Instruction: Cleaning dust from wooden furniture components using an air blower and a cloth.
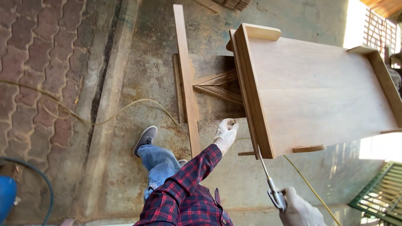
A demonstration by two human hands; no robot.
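A large pale wooden furniture piece point(318, 92) with a framed edge lies over a concrete floor. My left hand point(226, 134), in a white glove with a red plaid sleeve, reaches beneath its near edge, fingers curled on a small dark piece point(233, 121). At the lower right, my gloved right hand point(299, 209) grips a metal tool point(272, 186). The tool's long thin shaft points up at the near corner of the wooden frame point(264, 152). A yellow line point(312, 188) runs past this hand toward the bottom right.
A long wooden plank point(186, 75) with cross braces point(217, 86) lies left of the furniture. My leg in jeans and a grey shoe point(145, 140) stands on the dusty floor. A thin cord point(104, 119) crosses brick paving point(37, 83). A blue object point(6, 196) is at lower left, a green grille point(381, 192) at lower right.
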